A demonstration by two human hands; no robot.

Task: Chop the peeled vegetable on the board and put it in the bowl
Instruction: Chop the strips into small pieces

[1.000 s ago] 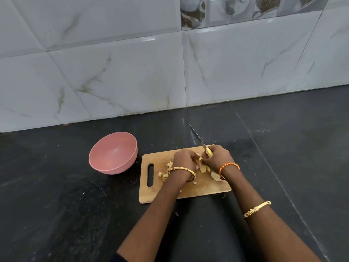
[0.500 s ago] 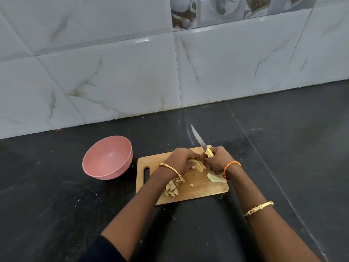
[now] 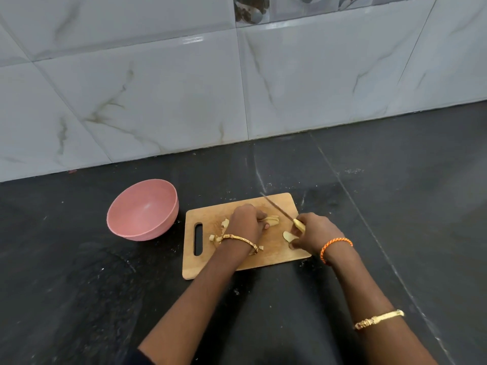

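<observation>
A wooden cutting board lies on the black counter. My left hand holds a stack of pale yellow vegetable slices down at the board's middle. My right hand grips a yellow-handled knife whose blade points up and left, just right of the slices. One loose slice lies by my right hand. Small chopped pieces sit near my left wrist. The pink bowl stands left of the board, with nothing in it.
A white marble-tiled wall rises behind the black counter. The board has a handle slot on its left side, facing the bowl.
My right hand has drawn the knife to the right, away from the slices. My left hand stays on the stack. The camera has shifted, so everything sits a little differently in view.
</observation>
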